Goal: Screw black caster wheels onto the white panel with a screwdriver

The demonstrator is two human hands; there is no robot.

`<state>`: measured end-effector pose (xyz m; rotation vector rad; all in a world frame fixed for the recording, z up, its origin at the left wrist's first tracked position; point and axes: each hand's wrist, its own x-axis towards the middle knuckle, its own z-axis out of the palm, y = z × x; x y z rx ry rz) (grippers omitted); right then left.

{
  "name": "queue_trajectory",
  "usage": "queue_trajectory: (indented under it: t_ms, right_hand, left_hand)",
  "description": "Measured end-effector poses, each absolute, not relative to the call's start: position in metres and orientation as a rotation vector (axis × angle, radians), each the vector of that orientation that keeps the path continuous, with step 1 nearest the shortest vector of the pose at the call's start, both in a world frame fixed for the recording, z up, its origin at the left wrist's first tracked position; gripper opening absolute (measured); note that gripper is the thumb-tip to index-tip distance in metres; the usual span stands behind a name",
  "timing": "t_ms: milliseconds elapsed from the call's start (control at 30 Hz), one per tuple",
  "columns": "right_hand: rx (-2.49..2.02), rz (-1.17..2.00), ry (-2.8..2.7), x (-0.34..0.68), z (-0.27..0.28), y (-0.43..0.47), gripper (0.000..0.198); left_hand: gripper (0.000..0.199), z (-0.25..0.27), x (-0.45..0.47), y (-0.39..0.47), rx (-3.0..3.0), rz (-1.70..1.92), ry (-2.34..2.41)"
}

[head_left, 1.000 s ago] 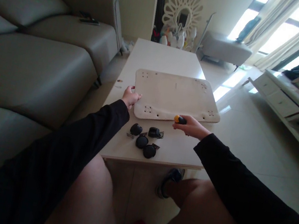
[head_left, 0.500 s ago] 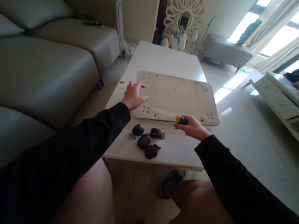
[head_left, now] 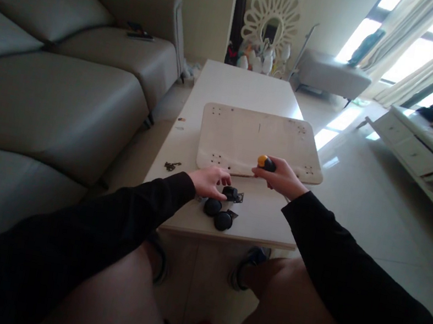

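My right hand point(head_left: 281, 177) is closed around the black and yellow handle of a screwdriver point(head_left: 267, 163), held over the near edge of a pale board point(head_left: 262, 142). The board is flat, with rounded corners and groups of small holes at them. My left hand point(head_left: 211, 181) is open, its fingers curved and apart beside a black caster wheel point(head_left: 230, 193) with a metal plate. Whether the fingertips touch it, I cannot tell. Two more casters, one nearer my left hand point(head_left: 212, 207) and one closer to the table edge point(head_left: 223, 221), show beside it; another spot is hidden beneath the hand.
The board lies on a white table point(head_left: 246, 86). A small heap of screws point(head_left: 172, 166) rests left of my left hand, and small bits point(head_left: 181, 119) lie farther up. A grey sofa point(head_left: 51, 99) borders the left; a white cabinet point(head_left: 413, 141) stands at the right.
My left hand has moved from above the board's left side down and right to the casters, uncovering the screws. My right hand keeps the screwdriver and has shifted only slightly.
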<state>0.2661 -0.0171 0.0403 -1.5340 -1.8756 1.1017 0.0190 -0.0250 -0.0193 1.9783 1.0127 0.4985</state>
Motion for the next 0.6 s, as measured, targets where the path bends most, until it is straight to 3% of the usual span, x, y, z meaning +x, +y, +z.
queue_trajectory:
  t_ms: [600]
  right_hand:
    - [-1.38, 1.03, -1.997, 0.236, 0.03, -0.008, 0.034]
  left_hand:
    - [0.034, -0.04, 0.027, -0.016, 2.086, 0.318, 0.967]
